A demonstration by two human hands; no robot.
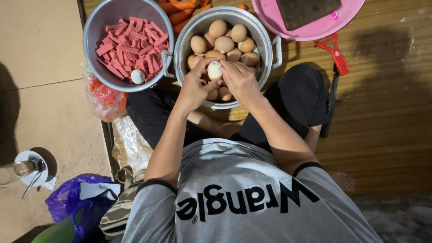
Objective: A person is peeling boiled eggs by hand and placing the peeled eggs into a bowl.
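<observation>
While the person sits cross-legged on the floor, I note both hands meeting over the round metal pot of brown eggs (270,33) at upper centre of the frame. Left hand (194,87) and right hand (240,80) are each closed around one pale, partly peeled egg (214,70), fingertips pinching it from either side; neither hand is loose.

Egg sits just above the pot's near rim, touching both hands, clear of the other eggs below. Held there, I judge, so shell bits drop back into the pot rather than onto the lap.

Orientation: long axis runs roughly up-down in the frame. Which end is the blunt one I cannot tell.

Round grey metal bowl of pink cut sticks (96,27) sits at upper left, touching the pot's handle, with one white peeled egg (137,76) resting on its near edge among the sticks. Close placement looks like a short reach for finished eggs.

Other items: pink round plastic tray (315,29) at upper right, a red-handled peeler (334,53) just below it on the woven mat. Purple plastic bag (67,198) at lower left, well apart.
</observation>
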